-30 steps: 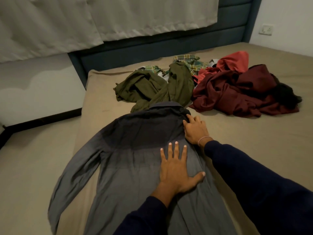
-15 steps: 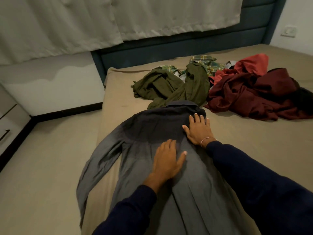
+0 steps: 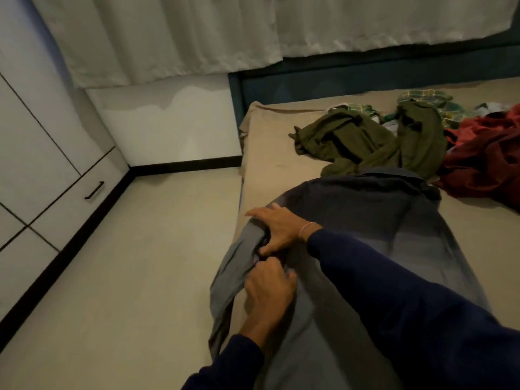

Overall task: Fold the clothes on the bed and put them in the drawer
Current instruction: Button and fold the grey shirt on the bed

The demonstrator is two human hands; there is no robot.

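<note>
Both arms covered by long dark navy sleeves, cuffs ending at wrists. Left hand (image 3: 270, 291) bare, no jewellery seen. Thin pale beaded bracelet (image 3: 306, 229) worn at wrist of right hand (image 3: 277, 230).

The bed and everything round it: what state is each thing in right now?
Grey shirt: spread flat, unfolded, sleeve hanging over the bed's edge.
Left hand: pinching the sleeve.
Right hand: gripping the sleeve.
Green garment: crumpled.
Red clothes: heaped.
Drawer: closed.
</note>
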